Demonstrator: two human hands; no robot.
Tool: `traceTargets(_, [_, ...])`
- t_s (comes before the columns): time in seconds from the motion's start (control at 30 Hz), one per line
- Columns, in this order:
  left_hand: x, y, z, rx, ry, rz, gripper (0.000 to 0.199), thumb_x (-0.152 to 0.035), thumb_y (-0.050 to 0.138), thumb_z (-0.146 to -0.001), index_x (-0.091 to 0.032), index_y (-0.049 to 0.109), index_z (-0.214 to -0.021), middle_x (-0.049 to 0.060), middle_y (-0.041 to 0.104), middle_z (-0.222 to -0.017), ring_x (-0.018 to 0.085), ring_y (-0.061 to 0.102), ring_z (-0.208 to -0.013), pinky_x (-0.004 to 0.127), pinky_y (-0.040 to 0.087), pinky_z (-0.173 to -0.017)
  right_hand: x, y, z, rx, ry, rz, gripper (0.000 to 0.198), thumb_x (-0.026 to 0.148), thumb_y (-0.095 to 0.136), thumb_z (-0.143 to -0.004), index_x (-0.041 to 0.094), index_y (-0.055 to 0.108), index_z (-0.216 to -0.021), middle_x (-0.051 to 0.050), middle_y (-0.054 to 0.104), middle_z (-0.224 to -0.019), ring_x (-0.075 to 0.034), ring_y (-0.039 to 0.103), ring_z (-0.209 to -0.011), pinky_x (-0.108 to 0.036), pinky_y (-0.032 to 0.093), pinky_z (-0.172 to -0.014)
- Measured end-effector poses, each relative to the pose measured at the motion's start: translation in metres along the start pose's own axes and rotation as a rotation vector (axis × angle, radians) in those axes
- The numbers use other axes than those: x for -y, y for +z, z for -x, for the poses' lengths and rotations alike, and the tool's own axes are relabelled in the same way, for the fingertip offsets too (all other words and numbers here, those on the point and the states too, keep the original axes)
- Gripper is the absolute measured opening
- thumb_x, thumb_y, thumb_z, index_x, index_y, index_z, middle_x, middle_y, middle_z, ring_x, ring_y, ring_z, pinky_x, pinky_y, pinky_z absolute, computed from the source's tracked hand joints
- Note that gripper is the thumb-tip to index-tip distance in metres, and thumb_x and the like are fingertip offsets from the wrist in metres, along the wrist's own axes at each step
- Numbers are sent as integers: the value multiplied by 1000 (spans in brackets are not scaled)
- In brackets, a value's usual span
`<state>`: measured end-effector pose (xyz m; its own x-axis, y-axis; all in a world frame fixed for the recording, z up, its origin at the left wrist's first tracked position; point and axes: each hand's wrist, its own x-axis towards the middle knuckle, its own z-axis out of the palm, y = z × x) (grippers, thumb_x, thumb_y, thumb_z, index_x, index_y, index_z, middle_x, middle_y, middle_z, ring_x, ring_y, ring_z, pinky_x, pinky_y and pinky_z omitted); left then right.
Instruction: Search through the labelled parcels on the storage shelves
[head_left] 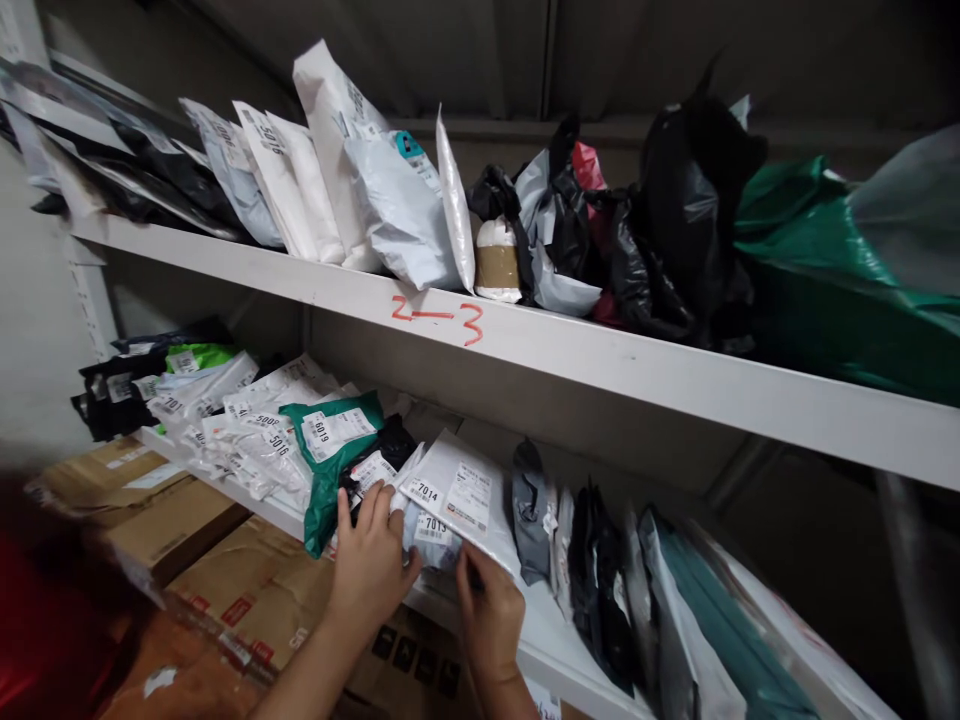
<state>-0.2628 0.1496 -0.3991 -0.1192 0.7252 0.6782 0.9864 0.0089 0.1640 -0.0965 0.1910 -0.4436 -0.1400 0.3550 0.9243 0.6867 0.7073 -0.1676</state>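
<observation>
On the lower shelf [555, 625], my left hand [371, 550] lies with its fingers spread over a black mailer bag [390, 445] and the edges of the parcels beside it. My right hand [491, 610] pinches at the lower edge of a white mailer bag [450, 475] labelled 7014; its fingertips are partly hidden. Under that bag a pale bag [429, 535] labelled 7013 shows between my hands. A green mailer bag [337, 440] marked 6019 rests just left of my left hand.
Several white labelled parcels [262, 425] are heaped at left. Grey, black and teal bags [720, 620] stand upright at right. Above runs a shelf edge [525, 345] marked 2-3, with bags on it. Cardboard boxes [255, 590] sit below. A blurred red shape [45, 620] fills the lower left.
</observation>
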Motion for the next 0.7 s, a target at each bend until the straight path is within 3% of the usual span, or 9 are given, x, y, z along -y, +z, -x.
traceTargets(0.07, [-2,-4,-2,90,-34,0,37,-26,67,-66,-10,69,-99,17,55,-136,36,38,-134,65,16,-116,-4,-7,8,63,-54,19,16,27,53,-91,17,64,-98,-5,74,-88,-17,69,-82,-28,56,-75])
traceTargets(0.17, [-3,-5,-4,129,-7,-83,31,-16,65,-71,-9,70,-101,13,55,-138,35,40,-134,66,23,-115,-19,-15,23,98,-24,164,27,37,54,-90,17,61,-107,-9,70,-99,-22,66,-91,-36,55,-79])
traceTargets(0.23, [-3,-1,-3,58,14,-155,21,-9,59,-77,-10,72,-93,12,59,-133,35,45,-130,67,30,-111,-29,-18,32,100,22,222,29,39,49,-93,18,58,-110,-10,68,-101,-22,64,-91,-35,55,-78])
traceTargets(0.33, [-1,9,3,-98,70,-207,24,-2,52,-79,-13,73,-83,9,65,-126,34,54,-122,68,39,-105,-35,-19,38,90,98,207,25,37,49,-92,17,56,-105,-11,63,-97,-23,62,-91,-34,54,-77])
traceTargets(0.4, [2,14,6,-156,112,-201,25,-2,50,-80,-14,73,-83,8,66,-123,34,56,-118,69,40,-103,-35,-20,37,31,143,271,29,36,57,-86,15,55,-105,-14,58,-96,-28,58,-91,-40,53,-75])
traceTargets(0.47, [6,16,8,-183,141,-168,25,-4,50,-81,-14,72,-88,9,66,-124,34,56,-119,69,39,-104,-33,-20,33,27,145,361,45,27,67,-76,11,53,-116,-18,55,-102,-33,53,-94,-47,52,-76])
traceTargets(0.57, [9,17,7,-222,255,-161,37,-9,51,-80,-18,67,-113,11,59,-133,35,53,-124,63,47,-99,-33,-18,24,204,111,357,73,6,65,-62,16,46,-132,-16,56,-121,-35,51,-106,-49,51,-87])
traceTargets(0.63, [8,18,3,-247,375,-237,52,-9,54,-78,-28,59,-127,13,57,-135,35,55,-122,55,54,-92,-33,-14,17,337,153,307,79,2,62,-60,18,45,-135,-13,56,-129,-33,51,-112,-46,51,-92])
traceTargets(0.7, [6,20,-3,-243,468,-320,53,-11,58,-77,-33,60,-125,18,61,-129,33,61,-115,48,56,-90,-32,-10,11,444,252,275,78,4,64,-61,14,46,-136,-14,55,-134,-34,51,-116,-44,51,-94])
